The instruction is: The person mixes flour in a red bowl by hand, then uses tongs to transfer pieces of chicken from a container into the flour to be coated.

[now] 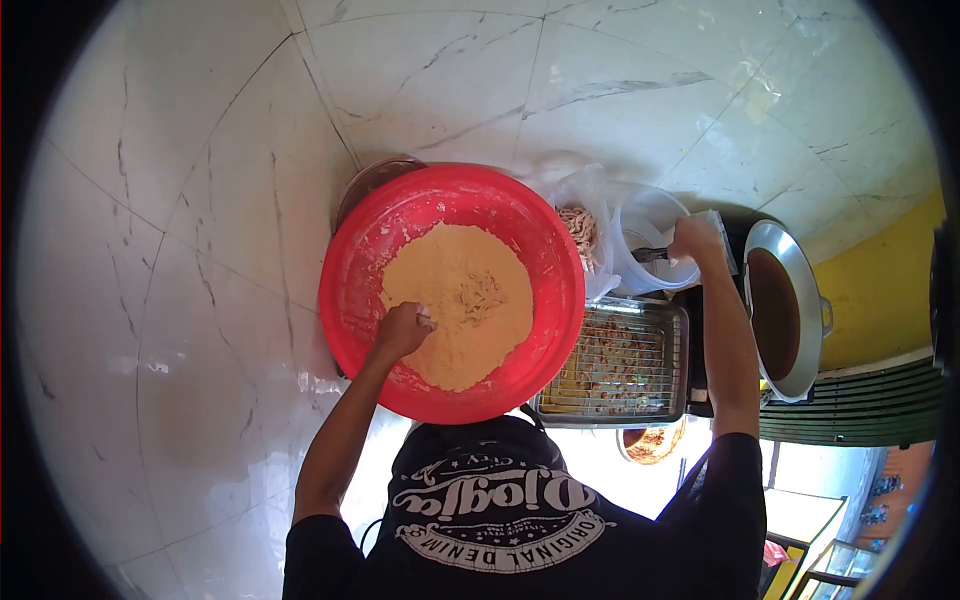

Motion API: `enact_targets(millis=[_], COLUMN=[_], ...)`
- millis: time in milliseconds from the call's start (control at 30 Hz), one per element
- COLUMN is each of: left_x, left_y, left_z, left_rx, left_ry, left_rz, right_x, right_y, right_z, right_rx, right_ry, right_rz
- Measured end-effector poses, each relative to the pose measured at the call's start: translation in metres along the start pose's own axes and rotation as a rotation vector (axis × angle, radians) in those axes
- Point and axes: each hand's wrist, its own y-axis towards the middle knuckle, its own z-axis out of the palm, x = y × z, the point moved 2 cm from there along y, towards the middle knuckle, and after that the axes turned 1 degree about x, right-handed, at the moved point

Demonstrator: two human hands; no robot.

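Note:
My left hand is closed in a fist over the left part of a large red basin. A whitish bit shows at its fingers, too small to name. Pale yellow flour-like powder fills the basin's bottom, with some shredded pieces lying on it near the middle. Over a translucent white bucket at the right, my right hand grips a utensil with a dark part. The utensil points into the bucket, and its kind cannot be made out.
A clear bag of pale shreds stands between basin and bucket. Below it lies a metal tray with a wire rack and crumbs. Farther right is a wide pan of brown liquid. A marble-patterned tiled wall rises behind.

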Motion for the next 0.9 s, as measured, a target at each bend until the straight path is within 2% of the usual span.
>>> enact_targets(millis=[233, 367, 633, 900], left_x=[0.002, 0.002, 0.0, 0.016], left_y=[-0.013, -0.016, -0.018, -0.011], left_z=[-0.009, -0.005, -0.005, -0.003], left_rx=[0.062, 0.077, 0.091, 0.094], left_ry=[0.115, 0.086, 0.054, -0.01], left_rz=[0.0, 0.055, 0.023, 0.028], right_x=[-0.008, -0.006, 0.006, -0.015], right_y=[-0.023, -0.015, 0.002, -0.013], right_z=[-0.051, -0.036, 0.019, -0.012], right_rx=[0.068, 0.034, -0.003, -0.042], right_ry=[0.032, 0.005, 0.026, 0.064], right_rz=[0.056, 0.047, 0.01, 0.038])
